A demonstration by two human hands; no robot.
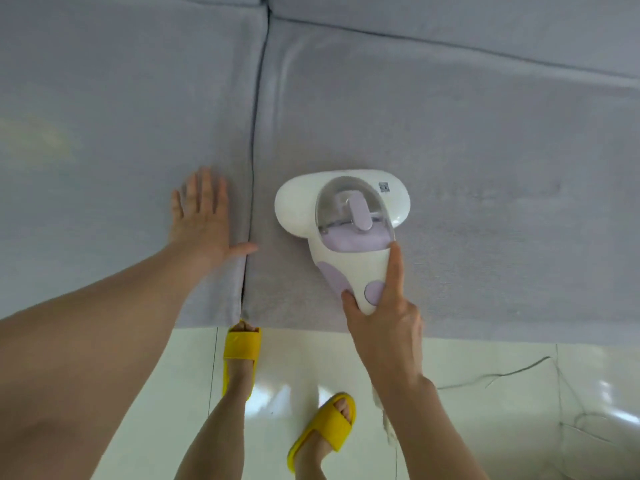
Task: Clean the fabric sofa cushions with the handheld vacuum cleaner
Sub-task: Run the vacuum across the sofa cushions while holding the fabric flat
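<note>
A white and lilac handheld vacuum cleaner (341,216) lies flat on the right grey sofa cushion (450,150), its wide head pointing toward the backrest. My right hand (381,317) grips its handle from the near end, with the index finger stretched along the body. My left hand (202,220) presses flat with straight fingers on the left grey cushion (121,133), its thumb at the dark seam (254,168) between the two cushions.
The sofa's front edge runs across the view just below my hands. Beneath it is a glossy cream tiled floor (485,410) with a thin dark cord (502,374) trailing right. My feet in yellow slippers (240,348) stand close to the sofa.
</note>
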